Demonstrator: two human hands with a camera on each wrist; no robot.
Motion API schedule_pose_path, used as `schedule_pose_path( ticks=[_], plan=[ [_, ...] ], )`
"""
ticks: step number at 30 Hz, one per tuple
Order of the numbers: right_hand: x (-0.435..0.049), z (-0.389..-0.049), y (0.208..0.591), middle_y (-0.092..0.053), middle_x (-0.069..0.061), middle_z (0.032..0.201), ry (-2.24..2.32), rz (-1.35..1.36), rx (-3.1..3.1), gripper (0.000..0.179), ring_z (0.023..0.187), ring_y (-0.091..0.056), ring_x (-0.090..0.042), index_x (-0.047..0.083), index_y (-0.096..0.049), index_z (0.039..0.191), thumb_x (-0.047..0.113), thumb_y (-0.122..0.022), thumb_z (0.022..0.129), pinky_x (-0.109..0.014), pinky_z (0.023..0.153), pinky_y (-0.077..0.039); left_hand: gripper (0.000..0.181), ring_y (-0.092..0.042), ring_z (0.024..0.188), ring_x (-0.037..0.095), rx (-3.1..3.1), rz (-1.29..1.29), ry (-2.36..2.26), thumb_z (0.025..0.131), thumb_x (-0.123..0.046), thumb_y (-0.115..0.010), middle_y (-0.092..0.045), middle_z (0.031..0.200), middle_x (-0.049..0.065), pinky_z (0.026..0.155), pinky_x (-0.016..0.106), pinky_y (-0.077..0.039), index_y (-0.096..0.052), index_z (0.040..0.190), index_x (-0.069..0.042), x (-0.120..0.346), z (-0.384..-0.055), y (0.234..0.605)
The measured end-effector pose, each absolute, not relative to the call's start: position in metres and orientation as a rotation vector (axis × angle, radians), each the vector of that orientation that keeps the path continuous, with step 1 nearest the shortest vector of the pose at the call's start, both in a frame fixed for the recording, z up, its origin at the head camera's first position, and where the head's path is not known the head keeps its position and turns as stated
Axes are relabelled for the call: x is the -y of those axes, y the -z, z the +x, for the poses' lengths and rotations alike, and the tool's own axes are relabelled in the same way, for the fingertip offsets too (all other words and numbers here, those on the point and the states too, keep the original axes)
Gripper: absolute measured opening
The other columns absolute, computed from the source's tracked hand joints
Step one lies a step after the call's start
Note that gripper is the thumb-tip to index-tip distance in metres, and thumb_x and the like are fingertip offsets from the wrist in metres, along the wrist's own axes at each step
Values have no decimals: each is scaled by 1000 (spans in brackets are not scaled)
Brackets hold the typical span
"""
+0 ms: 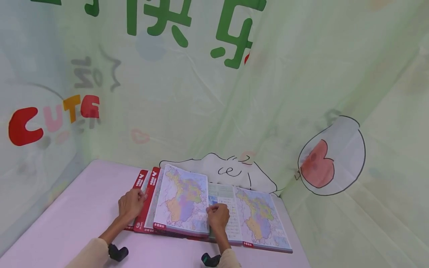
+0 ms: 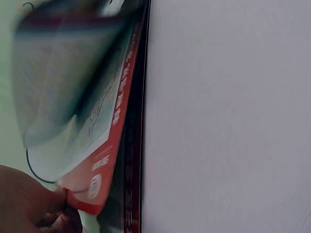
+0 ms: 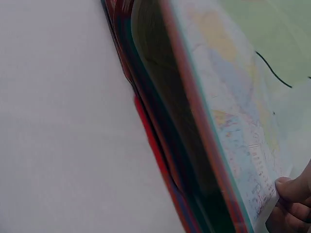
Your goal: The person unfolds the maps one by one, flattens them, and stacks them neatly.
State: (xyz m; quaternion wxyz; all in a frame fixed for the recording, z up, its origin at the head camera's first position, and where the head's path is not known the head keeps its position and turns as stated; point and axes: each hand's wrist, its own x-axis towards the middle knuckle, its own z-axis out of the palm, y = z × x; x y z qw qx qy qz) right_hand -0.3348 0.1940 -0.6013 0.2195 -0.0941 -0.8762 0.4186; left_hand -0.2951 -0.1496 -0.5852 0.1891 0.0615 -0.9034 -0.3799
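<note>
A map booklet with a colourful map on its page (image 1: 184, 201) lies at the middle of the table. My right hand (image 1: 218, 216) pinches its right edge, thumb on the map side, as the right wrist view shows of the map page (image 3: 238, 111). On the left side, my left hand (image 1: 132, 203) is at a red-bordered cover (image 1: 147, 197). In the left wrist view, my left hand (image 2: 39, 206) pinches the lower corner of that red cover (image 2: 95, 187), which is tilted up, with a blurred page curling above it.
A second red-edged cover (image 1: 140, 179) sticks out at the far left. To the right lie a page of printed text (image 1: 231, 223) and another map page (image 1: 261, 217). The pink-white table (image 1: 67, 223) meets a printed curtain (image 1: 167, 123) behind and at both sides.
</note>
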Motion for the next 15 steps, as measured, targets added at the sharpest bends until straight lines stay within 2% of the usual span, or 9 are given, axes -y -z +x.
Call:
schedule_pose_path(
  ticks=[5, 10, 15],
  plan=[
    [-214, -319, 570, -72, -11, 68, -1134, -358, 2497, 11, 62, -62, -22, -1, -79, 76, 3, -85, 85, -34, 61, -44, 22, -57, 61, 20, 2559, 243, 1047, 102, -18, -75, -71, 74, 12, 58, 31, -40, -72, 93, 2, 159, -300, 589],
    [-254, -324, 562, -73, -9, 66, -1046, -380, 2536, 12, 60, -61, -19, 0, -80, 75, 4, -85, 85, -34, 61, -43, 25, -61, 64, 22, 2580, 260, 1034, 101, -17, -77, -74, 83, 20, 60, 33, -46, -71, 98, 7, 165, -301, 586],
    [-306, -332, 557, -75, -9, 68, -1010, -340, 2582, 13, 62, -65, -24, 2, -81, 75, 8, -84, 85, -38, 58, -47, 26, -63, 63, 24, 2563, 280, 1011, 99, -16, -78, -75, 85, 24, 60, 35, -50, -71, 98, 9, 171, -306, 591]
  ],
)
